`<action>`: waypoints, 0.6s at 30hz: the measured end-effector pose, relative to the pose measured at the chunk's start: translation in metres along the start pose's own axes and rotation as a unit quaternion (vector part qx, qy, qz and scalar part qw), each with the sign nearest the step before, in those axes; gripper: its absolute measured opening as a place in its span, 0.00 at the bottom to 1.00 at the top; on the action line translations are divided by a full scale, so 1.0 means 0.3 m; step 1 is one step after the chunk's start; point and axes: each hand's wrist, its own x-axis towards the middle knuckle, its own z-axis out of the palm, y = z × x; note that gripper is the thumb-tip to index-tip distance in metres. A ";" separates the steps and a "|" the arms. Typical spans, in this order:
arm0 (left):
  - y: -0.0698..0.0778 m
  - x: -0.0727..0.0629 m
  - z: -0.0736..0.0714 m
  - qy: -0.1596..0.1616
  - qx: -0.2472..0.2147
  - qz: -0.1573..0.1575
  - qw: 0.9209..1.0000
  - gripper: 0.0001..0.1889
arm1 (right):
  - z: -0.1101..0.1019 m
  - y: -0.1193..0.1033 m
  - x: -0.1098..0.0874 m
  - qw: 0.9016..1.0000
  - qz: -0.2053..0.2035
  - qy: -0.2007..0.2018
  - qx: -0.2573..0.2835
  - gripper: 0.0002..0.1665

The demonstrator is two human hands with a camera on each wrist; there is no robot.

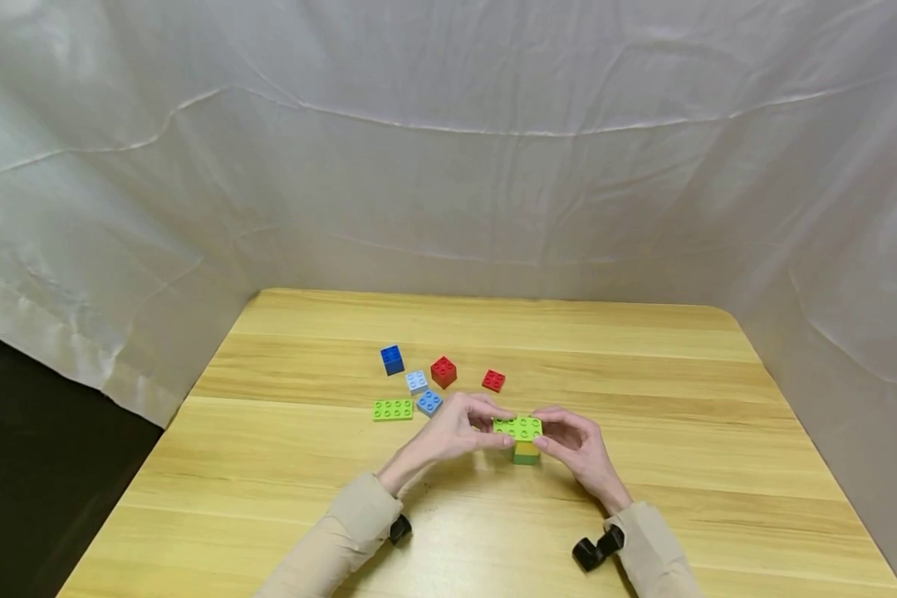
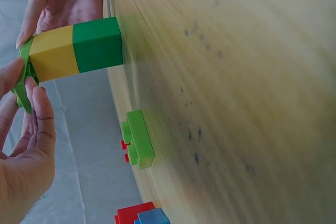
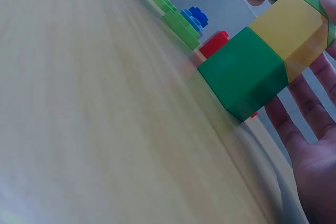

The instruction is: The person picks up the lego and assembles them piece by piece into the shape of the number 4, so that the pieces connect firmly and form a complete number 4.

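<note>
Both hands are at a small stack of toy building bricks, right of the table's middle. A flat light green plate brick (image 1: 523, 428) with studs lies on top, a yellow brick (image 2: 52, 53) under it and a dark green brick (image 2: 98, 44) at the bottom. My left hand (image 1: 454, 430) pinches the plate brick's left end, which juts out past the yellow brick. The right hand (image 1: 579, 448) grips the plate brick's right end between thumb and fingers. Whether the dark green brick touches the table, I cannot tell.
Left of the stack lie another light green plate brick (image 1: 392, 410), a dark blue brick (image 1: 392, 360), a pale blue brick (image 1: 416, 382), a mid-blue brick (image 1: 429, 404) and a red brick (image 1: 443, 372). A flat red brick (image 1: 493, 380) sits behind the hands. Grey cloth (image 1: 493, 191) hangs around the wooden table (image 1: 643, 365).
</note>
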 end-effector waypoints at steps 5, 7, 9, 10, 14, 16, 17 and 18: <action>0.000 0.001 -0.001 -0.001 -0.001 0.005 1.000 0.19 | 0.007 -0.003 0.004 1.000 -0.025 -0.003 0.010 0.17; -0.002 0.001 0.000 0.000 0.000 0.009 1.000 0.19 | 0.011 -0.004 0.006 0.999 -0.041 -0.008 0.017 0.17; -0.004 0.002 0.000 0.001 0.000 0.011 1.000 0.19 | 0.016 -0.005 0.007 0.998 -0.050 -0.010 0.025 0.17; -0.006 0.003 0.001 0.001 -0.001 0.012 1.000 0.19 | 0.018 -0.005 0.007 0.998 -0.049 -0.009 0.029 0.17; -0.010 0.004 0.002 0.001 -0.005 0.012 1.000 0.19 | 0.022 -0.005 0.005 0.999 -0.047 -0.006 0.024 0.17; -0.011 0.004 0.002 0.001 -0.007 0.013 1.000 0.19 | 0.023 -0.004 0.002 0.999 -0.041 -0.002 0.017 0.16; -0.011 0.003 0.002 0.001 -0.008 0.014 1.000 0.19 | 0.023 -0.004 0.001 0.999 -0.037 0.000 0.013 0.16; -0.012 0.003 0.003 0.002 -0.010 0.014 1.000 0.19 | 0.022 -0.003 -0.001 0.999 -0.035 0.001 0.009 0.16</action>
